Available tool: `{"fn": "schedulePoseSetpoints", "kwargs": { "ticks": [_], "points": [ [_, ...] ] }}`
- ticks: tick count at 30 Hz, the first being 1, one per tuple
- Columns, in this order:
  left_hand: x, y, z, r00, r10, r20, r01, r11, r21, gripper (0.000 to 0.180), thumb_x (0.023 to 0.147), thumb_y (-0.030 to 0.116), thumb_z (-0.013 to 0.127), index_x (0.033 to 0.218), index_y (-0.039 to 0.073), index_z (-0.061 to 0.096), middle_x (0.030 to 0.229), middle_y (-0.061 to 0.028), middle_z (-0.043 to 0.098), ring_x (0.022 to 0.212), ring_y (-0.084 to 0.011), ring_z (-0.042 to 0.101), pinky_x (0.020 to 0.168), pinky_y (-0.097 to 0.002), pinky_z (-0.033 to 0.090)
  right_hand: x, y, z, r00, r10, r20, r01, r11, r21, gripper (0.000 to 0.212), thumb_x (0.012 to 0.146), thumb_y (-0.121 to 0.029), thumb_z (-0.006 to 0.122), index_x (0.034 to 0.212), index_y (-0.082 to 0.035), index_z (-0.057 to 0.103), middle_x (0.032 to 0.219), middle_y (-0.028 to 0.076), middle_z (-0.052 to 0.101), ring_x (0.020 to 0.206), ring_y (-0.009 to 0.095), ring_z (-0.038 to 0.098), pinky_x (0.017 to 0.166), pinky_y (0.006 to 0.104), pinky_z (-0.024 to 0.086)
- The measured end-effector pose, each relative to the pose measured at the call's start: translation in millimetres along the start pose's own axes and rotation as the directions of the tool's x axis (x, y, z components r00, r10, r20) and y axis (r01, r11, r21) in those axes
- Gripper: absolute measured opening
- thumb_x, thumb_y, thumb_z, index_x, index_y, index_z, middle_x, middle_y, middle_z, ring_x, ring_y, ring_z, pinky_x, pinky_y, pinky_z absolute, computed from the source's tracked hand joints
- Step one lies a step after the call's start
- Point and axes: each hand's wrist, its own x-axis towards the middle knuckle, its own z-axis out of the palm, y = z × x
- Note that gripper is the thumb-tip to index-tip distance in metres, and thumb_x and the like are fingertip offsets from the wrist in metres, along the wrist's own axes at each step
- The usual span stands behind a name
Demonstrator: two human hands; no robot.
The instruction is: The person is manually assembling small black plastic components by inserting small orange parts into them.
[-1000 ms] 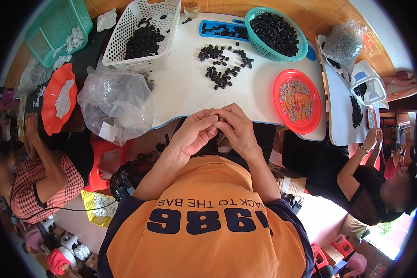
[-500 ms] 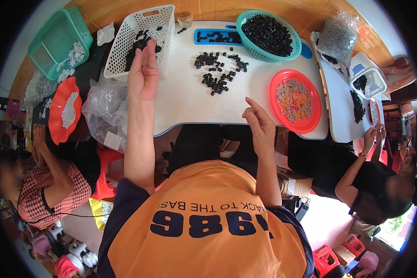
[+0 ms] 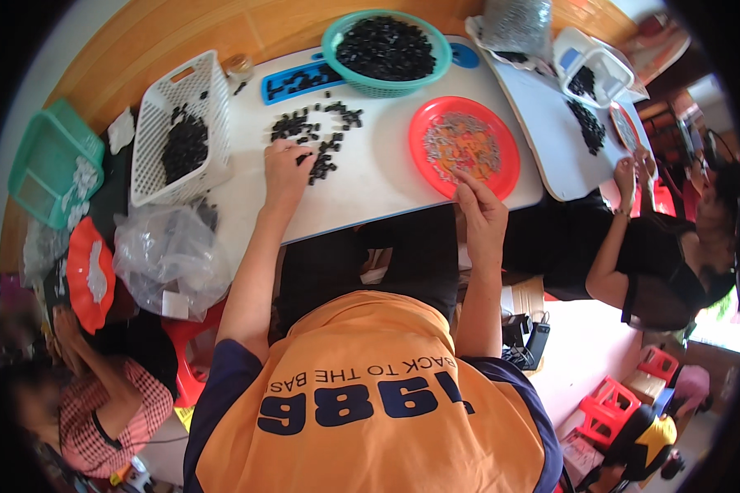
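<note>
My left hand [image 3: 287, 174] is down on the white table at the near edge of the loose black plastic pieces [image 3: 325, 158]. Its fingers are curled, with a small black piece showing between thumb and fingertips. Over the near rim of a round red plate [image 3: 508, 168] is my right hand [image 3: 483, 215], thumb and forefinger drawn together. Small silvery metal parts [image 3: 460, 140] lie scattered across that plate. Whatever the right fingertips pinch is too small to make out.
A green basket [image 3: 362, 86] heaped with black pieces overlaps a blue tray [image 3: 267, 86]. At the left stand a white basket [image 3: 148, 177] and a crumpled plastic bag [image 3: 168, 255]. People work at both sides; another table [image 3: 543, 156] adjoins on the right.
My left hand has come from above the white basket to the loose black pieces, its fingers curling. My right hand has moved onto the red plate and pinched together. The view has turned right.
</note>
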Motion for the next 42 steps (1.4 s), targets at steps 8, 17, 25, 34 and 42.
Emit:
{"fn": "schedulePoseSetpoints", "kwargs": {
  "ticks": [8,17,25,34,42],
  "points": [
    [-17.5,28.9,-25.5,0.978,-0.209,0.005,0.172,0.786,-0.594,0.019,0.089,0.009,0.068,0.106,0.001,0.070,0.094,-0.0046,0.070,0.086,-0.0116,0.064,0.077,-0.0239,0.050,77.4,14.1,-41.9,0.975,-0.219,-0.023,0.153,0.748,-0.645,0.017,0.087,-0.012,0.066,0.100,-0.003,0.073,0.089,0.012,0.065,0.082,0.023,0.065,0.075,0.0314,0.051],
    [-90.0,31.3,-32.6,0.918,-0.386,0.091,0.335,0.630,-0.700,0.021,0.091,0.004,0.065,0.111,-0.003,0.067,0.095,-0.0045,0.067,0.086,-0.0090,0.063,0.077,-0.0216,0.050,157.5,51.5,-45.6,0.883,-0.361,0.302,0.445,0.433,-0.784,0.016,0.081,-0.012,0.069,0.095,-0.006,0.074,0.094,0.012,0.063,0.091,0.031,0.062,0.081,0.0423,0.050],
    [-114.2,28.5,-42.5,0.884,-0.449,0.133,0.404,0.587,-0.701,0.023,0.090,0.002,0.066,0.112,-0.002,0.067,0.094,-0.0037,0.067,0.085,-0.0080,0.062,0.076,-0.0217,0.050,154.4,50.1,-49.7,0.874,-0.286,0.393,0.478,0.358,-0.802,0.019,0.082,-0.014,0.069,0.099,-0.008,0.073,0.096,0.012,0.062,0.093,0.032,0.061,0.082,0.0435,0.048],
    [-106.3,39.1,-38.4,0.915,-0.382,0.129,0.339,0.558,-0.757,0.019,0.087,-0.003,0.067,0.107,-0.003,0.066,0.098,-0.0084,0.070,0.086,-0.0101,0.064,0.078,-0.0222,0.052,151.0,54.4,-68.5,0.921,-0.193,0.338,0.389,0.475,-0.789,0.020,0.084,-0.014,0.068,0.100,-0.004,0.071,0.099,0.014,0.061,0.097,0.035,0.061,0.085,0.0443,0.048],
    [-112.5,51.6,-46.0,0.902,-0.408,0.141,0.338,0.463,-0.819,0.016,0.086,-0.006,0.067,0.102,-0.003,0.067,0.094,-0.0082,0.070,0.084,-0.0103,0.064,0.077,-0.0224,0.053,146.8,37.8,-48.5,0.935,-0.313,0.167,0.333,0.613,-0.717,0.017,0.089,-0.014,0.063,0.099,-0.002,0.069,0.095,0.012,0.066,0.085,0.029,0.064,0.076,0.0391,0.050]
  ]
}}
